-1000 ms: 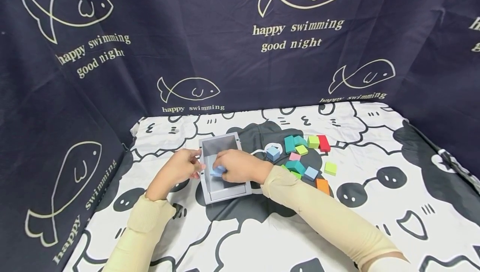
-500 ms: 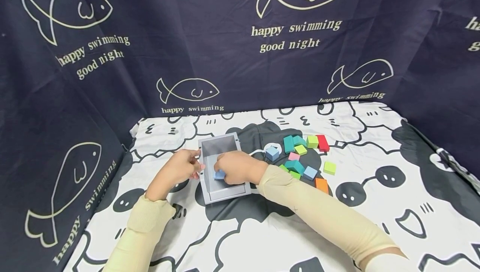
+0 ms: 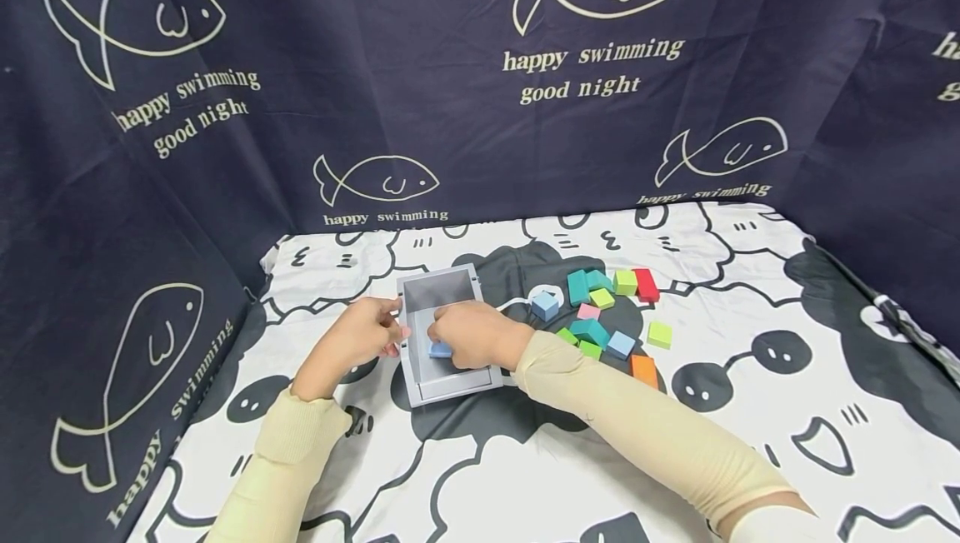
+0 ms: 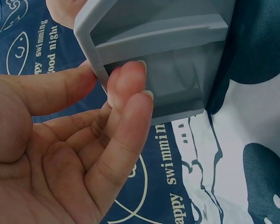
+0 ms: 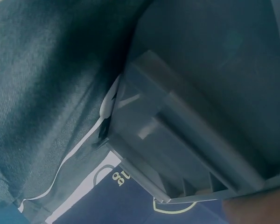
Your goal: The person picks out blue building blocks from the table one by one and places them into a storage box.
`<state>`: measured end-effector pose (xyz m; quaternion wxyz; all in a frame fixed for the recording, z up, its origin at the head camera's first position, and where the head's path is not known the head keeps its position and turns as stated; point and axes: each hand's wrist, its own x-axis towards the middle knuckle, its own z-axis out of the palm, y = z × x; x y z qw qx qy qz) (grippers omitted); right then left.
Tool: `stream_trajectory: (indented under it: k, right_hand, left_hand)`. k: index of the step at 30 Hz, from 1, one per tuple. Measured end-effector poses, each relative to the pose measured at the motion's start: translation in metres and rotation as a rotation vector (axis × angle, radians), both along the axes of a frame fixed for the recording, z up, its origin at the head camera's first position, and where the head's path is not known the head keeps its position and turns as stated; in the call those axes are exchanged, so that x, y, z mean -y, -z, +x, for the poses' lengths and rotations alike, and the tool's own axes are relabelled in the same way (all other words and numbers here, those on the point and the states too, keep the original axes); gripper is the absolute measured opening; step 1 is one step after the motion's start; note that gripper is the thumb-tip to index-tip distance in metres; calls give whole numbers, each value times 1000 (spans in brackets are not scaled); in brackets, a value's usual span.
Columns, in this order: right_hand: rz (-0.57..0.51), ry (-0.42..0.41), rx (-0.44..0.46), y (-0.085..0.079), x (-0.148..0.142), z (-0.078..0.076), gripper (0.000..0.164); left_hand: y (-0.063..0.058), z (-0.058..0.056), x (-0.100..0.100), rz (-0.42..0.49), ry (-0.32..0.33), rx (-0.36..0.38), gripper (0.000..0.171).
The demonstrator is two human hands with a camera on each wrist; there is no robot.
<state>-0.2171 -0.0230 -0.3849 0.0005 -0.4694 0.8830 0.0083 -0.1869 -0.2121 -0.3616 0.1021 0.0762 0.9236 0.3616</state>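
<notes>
A grey open-topped box (image 3: pixel 450 391) stands on the cloth in front of me. My left hand (image 3: pixel 362 330) holds its left wall; in the left wrist view the thumb and fingertips are at the rim of the box (image 4: pixel 158 45). Inside the box is my right hand (image 3: pixel 476 335), fingers curled down on a blue block (image 3: pixel 440 350) near the floor. Most of that block is hidden by the hand. The right wrist view shows the outer side of the box (image 5: pixel 200 140), dim, with the right fingers out of sight.
Right of the box lie loose blocks: two blue (image 3: pixel 545 306), several teal (image 3: pixel 589 332) and green (image 3: pixel 660 335), a pink (image 3: pixel 588 311), a red (image 3: pixel 647 286) and an orange (image 3: pixel 644 371). A dark fish-print curtain (image 3: pixel 480 127) rises behind the patterned cloth (image 3: pixel 480 493).
My right hand has shifted slightly right and lower inside the box with the blue block. The left hand and the box have stayed in place.
</notes>
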Motion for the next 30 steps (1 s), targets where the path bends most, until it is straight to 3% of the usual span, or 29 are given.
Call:
stream_trajectory:
  k: [30]
  right_hand:
    - [17, -33, -110, 5, 0, 2, 29]
  left_hand:
    - [2, -1, 3, 29, 28, -9, 56]
